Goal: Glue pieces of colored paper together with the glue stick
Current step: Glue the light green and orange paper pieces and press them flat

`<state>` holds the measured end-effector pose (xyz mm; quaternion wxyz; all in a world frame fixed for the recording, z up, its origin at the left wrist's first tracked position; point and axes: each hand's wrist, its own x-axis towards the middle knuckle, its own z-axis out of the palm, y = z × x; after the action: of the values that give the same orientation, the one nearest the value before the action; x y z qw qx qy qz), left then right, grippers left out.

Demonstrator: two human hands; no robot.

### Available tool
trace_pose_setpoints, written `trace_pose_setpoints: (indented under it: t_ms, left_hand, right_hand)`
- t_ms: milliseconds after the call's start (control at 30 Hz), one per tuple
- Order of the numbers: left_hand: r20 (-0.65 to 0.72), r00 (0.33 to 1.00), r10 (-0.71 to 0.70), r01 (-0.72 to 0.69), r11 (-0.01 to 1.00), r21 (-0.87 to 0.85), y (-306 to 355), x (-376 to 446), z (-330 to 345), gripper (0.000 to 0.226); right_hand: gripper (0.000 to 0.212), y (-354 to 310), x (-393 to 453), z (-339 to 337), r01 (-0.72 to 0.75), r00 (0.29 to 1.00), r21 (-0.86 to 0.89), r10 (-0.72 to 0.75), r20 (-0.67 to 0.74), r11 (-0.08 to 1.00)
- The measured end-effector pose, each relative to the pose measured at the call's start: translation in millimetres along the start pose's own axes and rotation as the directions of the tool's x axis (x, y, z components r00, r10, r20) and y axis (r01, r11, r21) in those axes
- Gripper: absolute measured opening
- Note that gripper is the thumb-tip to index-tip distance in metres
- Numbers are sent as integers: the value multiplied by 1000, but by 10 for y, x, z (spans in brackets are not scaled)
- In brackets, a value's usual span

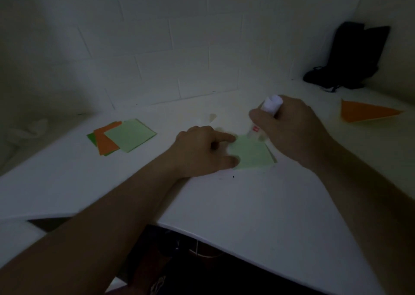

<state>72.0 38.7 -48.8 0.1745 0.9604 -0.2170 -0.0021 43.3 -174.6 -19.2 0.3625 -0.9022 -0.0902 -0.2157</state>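
Green paper (pixel 252 154) lies flat on the white tabletop (pixel 247 216) in front of the person, pinned at its left edge by the left hand (pixel 202 151), whose forefinger and thumb are stretched out and press down on it. The right hand (pixel 289 128) is curled round the glue stick (pixel 267 115) and holds it tilted, tip down at the paper's far corner. To do this step well, the left fingers should probably keep the sheet from sliding while the stick is drawn in light, even strokes out to the edges, as thin paper may wrinkle or tear under a hard push. Farther left sits a small stack of papers (pixel 122 136), green and orange; well off to the right lies an orange triangle (pixel 366 113). A dark bag (pixel 350 58) leans in the far corner. The light is dim and the hands are blurred, so whether the tip actually touches the paper, and whether any glue is laid, cannot be made out.
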Motion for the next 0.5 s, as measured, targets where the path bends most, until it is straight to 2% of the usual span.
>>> trace_pose_setpoints:
  t_ms: [167,233,367,500]
  left_hand:
    - [-22,1000,7,-7,1000,30,-9,12,30,70]
    - [-33,999,18,-18,1000,16,-11,2,34,67]
    - [-65,997,48,-53,995,-84,-56,-12,45,68]
    - [-91,993,69,-81,987,-136,-104,-14,65,61]
  right_hand:
    - [32,-140,-90,79,-100,975,55,86,206,994]
    - [35,-134,-96,77,-96,970,41,85,226,994]
    - [30,-120,-84,60,-196,951,133,156,267,972]
    - [32,-139,-93,41,-179,948,147,131,288,973]
